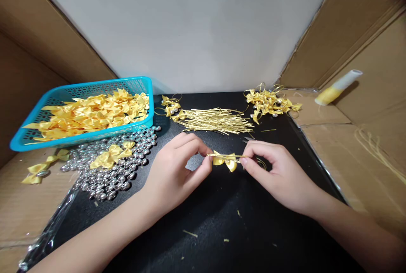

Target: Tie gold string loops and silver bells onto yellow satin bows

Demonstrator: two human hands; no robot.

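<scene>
My left hand (pixel 182 167) pinches one end of a gold tie (pixel 226 155) between thumb and forefinger. The other end is pinched in my right hand (pixel 274 169). Stretched level between both hands, the tie runs across a yellow ribbon bow (pixel 231 165), whose tails hang below it. A thin gold loop (pixel 261 163) shows beside my right fingers. Just behind that hand, the tip of a pointed metal tool (pixel 248 139) peeks out, the rest hidden. Beyond my hands lies a pile of gold ties (pixel 218 120).
A blue basket (pixel 150 108) of yellow bows stands at the back left, with silver beads (pixel 111 180) and loose bows in front. Finished-looking bows with beads and loops (pixel 269 101) lie back right. A cone of yellow thread (pixel 338 88) stands on cardboard at the right.
</scene>
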